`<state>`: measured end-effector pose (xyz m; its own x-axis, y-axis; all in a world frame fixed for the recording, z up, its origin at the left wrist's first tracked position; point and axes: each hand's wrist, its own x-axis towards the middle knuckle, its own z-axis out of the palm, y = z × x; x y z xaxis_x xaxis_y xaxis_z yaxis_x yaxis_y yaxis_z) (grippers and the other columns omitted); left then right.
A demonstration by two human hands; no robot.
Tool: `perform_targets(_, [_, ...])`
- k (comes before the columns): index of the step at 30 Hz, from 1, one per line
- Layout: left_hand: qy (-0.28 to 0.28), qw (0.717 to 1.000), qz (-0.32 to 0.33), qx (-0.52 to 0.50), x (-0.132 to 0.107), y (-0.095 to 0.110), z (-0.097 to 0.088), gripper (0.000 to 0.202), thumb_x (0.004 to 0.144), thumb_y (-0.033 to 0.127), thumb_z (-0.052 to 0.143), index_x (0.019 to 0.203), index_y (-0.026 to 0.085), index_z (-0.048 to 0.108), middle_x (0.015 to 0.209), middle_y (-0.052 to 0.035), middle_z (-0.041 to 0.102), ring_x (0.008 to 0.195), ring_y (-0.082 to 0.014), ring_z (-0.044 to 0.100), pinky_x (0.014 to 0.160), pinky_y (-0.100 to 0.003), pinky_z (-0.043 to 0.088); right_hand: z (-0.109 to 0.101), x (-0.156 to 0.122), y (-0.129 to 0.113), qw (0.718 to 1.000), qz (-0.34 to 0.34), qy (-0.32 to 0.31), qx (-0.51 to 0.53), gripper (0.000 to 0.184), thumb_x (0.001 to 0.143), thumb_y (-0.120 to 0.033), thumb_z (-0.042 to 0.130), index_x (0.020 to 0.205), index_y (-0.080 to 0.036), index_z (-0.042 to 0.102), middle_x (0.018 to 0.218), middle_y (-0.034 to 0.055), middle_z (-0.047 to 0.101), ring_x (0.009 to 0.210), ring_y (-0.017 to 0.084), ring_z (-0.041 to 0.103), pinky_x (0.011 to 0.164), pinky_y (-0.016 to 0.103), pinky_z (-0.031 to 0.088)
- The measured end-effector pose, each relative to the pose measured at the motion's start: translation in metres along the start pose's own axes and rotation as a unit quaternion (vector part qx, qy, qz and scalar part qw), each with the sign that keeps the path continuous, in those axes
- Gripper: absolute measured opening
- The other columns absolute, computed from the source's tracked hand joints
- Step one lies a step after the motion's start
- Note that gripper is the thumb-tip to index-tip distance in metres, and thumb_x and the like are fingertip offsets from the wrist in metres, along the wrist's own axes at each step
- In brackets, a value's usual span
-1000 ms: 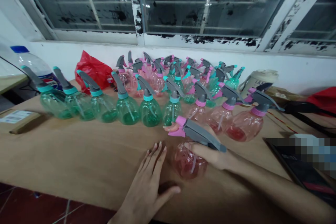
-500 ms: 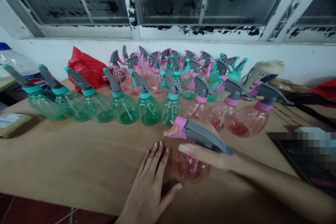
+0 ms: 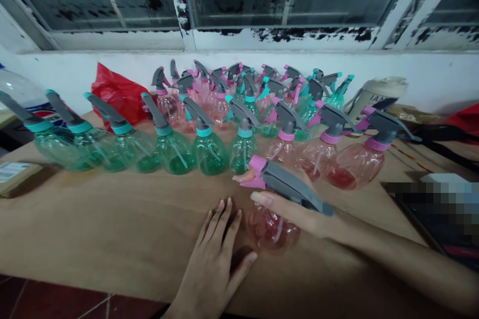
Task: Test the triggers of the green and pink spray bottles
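My right hand [image 3: 295,209] is wrapped round the neck of a pink spray bottle [image 3: 273,229] with a grey and pink trigger head, its nozzle pointing left. Some of the fingers are hidden behind the bottle. Flat on the table [image 3: 112,224], my left hand [image 3: 219,249] lies just left of that bottle, fingers extended and holding nothing. Beyond both hands runs a row of spray bottles: several green ones, such as this green spray bottle [image 3: 210,154], on the left, and three pink ones, with a pink spray bottle [image 3: 354,167] at the right end.
Behind the row stand many more spray bottles [image 3: 220,109] against the wall. A red plastic bag [image 3: 116,97] and a large clear bottle [image 3: 18,89] are at the left, near a small cardboard box [image 3: 17,177]. A beige bag [image 3: 377,94] and a dark, partly blurred object [image 3: 430,219] lie right.
The camera view has shifted slightly. Both hands keep nearly the same place, the right one still round the pink spray bottle and the left one still flat on the table.
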<state>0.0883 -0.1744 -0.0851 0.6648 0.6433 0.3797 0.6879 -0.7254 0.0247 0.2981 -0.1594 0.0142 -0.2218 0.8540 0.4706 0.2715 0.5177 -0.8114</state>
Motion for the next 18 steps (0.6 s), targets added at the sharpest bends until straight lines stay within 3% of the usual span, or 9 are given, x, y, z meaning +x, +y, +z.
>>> perform_targets(4, [-0.002, 1.000, 0.004, 0.000, 0.001, -0.002, -0.001, 0.059, 0.093, 0.044, 0.050, 0.139, 0.009, 0.041, 0.144, -0.0199, 0.047, 0.134, -0.0347, 0.042, 0.100, -0.051, 0.047, -0.001, -0.001, 0.003, 1.000, -0.017, 0.013, -0.014, 0.011, 0.085, -0.033, 0.062, 0.084, -0.023, 0.066, 0.074, 0.0000, 0.063, 0.065, 0.015, 0.060, 0.060, 0.030, 0.051])
perform_targets(10, [-0.009, 1.000, -0.008, 0.004, 0.010, -0.008, 0.000, 0.054, 0.095, 0.045, 0.047, 0.137, 0.011, 0.044, 0.139, -0.0189, 0.052, 0.132, -0.0336, 0.045, 0.100, -0.051, 0.047, -0.002, 0.000, 0.007, 0.999, -0.045, 0.011, -0.024, 0.014, 0.085, -0.026, 0.064, 0.098, -0.022, 0.066, 0.086, 0.0007, 0.068, 0.070, 0.015, 0.064, 0.065, 0.029, 0.052])
perform_targets(18, [0.016, 0.999, -0.025, 0.019, 0.015, -0.009, 0.008, 0.051, 0.095, 0.039, 0.048, 0.136, 0.010, 0.044, 0.146, -0.0226, 0.041, 0.137, -0.0369, 0.036, 0.101, -0.057, 0.043, -0.006, 0.003, 0.007, 0.998, -0.065, 0.001, -0.021, 0.017, 0.084, -0.018, 0.061, 0.100, -0.021, 0.066, 0.088, 0.0017, 0.069, 0.074, 0.016, 0.065, 0.068, 0.030, 0.053])
